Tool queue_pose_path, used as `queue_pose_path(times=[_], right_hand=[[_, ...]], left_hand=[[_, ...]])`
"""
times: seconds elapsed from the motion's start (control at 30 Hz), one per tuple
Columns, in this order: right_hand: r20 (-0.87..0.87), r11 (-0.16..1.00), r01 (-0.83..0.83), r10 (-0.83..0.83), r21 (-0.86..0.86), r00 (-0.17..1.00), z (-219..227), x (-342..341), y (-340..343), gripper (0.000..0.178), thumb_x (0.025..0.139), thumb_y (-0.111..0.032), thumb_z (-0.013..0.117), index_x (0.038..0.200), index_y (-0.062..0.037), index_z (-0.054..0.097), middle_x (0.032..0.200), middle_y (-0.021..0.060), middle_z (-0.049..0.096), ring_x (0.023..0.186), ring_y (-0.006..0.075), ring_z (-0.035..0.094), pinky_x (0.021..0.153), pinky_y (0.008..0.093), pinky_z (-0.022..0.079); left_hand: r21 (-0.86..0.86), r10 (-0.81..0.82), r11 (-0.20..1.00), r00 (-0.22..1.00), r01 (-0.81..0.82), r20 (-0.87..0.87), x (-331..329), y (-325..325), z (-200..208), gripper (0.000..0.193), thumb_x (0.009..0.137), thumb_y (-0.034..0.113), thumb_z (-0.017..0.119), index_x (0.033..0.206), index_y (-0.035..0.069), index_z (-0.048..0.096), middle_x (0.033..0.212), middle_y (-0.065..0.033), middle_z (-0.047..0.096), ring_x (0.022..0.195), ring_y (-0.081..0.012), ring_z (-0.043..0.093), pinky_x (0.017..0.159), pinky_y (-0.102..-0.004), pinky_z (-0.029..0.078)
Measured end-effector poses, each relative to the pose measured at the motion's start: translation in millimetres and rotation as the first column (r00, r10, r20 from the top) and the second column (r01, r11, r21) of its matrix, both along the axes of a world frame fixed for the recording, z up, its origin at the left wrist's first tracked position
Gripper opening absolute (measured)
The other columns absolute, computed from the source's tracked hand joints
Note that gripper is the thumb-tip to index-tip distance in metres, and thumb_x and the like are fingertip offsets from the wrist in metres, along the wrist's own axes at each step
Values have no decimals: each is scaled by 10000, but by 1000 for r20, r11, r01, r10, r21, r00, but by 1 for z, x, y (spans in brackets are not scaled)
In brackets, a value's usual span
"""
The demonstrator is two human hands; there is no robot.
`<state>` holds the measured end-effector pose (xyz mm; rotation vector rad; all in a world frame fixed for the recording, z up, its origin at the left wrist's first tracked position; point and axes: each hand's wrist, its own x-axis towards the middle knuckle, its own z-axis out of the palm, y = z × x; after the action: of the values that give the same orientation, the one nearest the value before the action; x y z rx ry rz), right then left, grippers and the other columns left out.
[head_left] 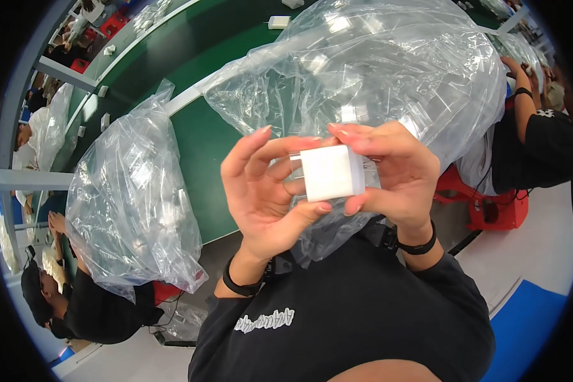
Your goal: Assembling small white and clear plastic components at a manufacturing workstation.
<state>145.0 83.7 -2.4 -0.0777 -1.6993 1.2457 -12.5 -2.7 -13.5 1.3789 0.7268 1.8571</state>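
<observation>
A white power adapter, shaped like a small block, is held up in front of my chest between both hands. Metal prongs stick out of its left side, toward my left palm. My left hand grips it with the thumb at the lower edge and fingertips at the top. On the other side, my right hand pinches it between thumb and fingers at its right end, where a paler strip shows. Behind and beneath the hands lies a large clear plastic bag, with more white pieces dimly visible inside.
Another full clear bag stands at the left, beside a co-worker in black. A white adapter lies on the green belt. A red stool and another co-worker are at the right.
</observation>
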Motion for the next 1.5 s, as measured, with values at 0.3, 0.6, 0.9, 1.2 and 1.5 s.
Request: queue_pose_path(times=[0.3, 0.6, 0.9, 1.2, 1.5], right_hand=[[222, 769, 225, -111, -599, 969, 12, -4, -9, 259, 881, -232, 618, 945, 18, 591, 711, 59, 647, 665, 70, 594, 601, 200, 457], [277, 839, 248, -121, -485, 953, 8, 1, -7, 269, 835, -231, 677, 924, 16, 620, 707, 40, 637, 635, 60, 572, 604, 193, 450], [-12, 941, 220, -231, -255, 973, -5, -3, -8, 516, 736, -191, 766, 1141, 7, 515, 898, 73, 614, 877, 149, 590, 786, 267, 469], [154, 933, 360, -354, -12, 922, 0, 12, -2, 173, 760, 1, 648, 932, 16, 647, 817, 111, 629, 802, 194, 611, 718, 267, 478], [-619, 864, -375, 97, -337, 779, -10, 4, -3, 563, 960, -510, 162, 892, -51, 481, 660, 79, 524, 675, 238, 578, 726, 412, 450]], left_hand=[[-312, 6, 950, 1000, 0, 19, -6, 4, 15, 498, 704, -94, 700, 1155, -62, 493, 1031, -196, 584, 916, -213, 626, 758, -288, 555], [-458, 41, 889, 991, 23, 129, -3, 5, 10, 397, 763, -66, 651, 1137, -67, 516, 895, -145, 632, 792, -169, 645, 691, -254, 541], [-458, 24, 856, 868, 238, 496, 16, 15, 10, 331, 847, 119, 623, 1109, 13, 450, 996, -120, 605, 875, -201, 624, 708, -319, 539], [-455, -28, 888, 996, 66, 90, 12, 11, 10, 390, 822, 10, 640, 1172, -53, 482, 1043, -121, 601, 902, -146, 587, 770, -262, 491], [-387, 47, 921, 981, 30, 188, 43, 3, 10, 301, 807, -44, 635, 1092, -76, 546, 1044, -141, 608, 950, -166, 598, 837, -283, 499]])
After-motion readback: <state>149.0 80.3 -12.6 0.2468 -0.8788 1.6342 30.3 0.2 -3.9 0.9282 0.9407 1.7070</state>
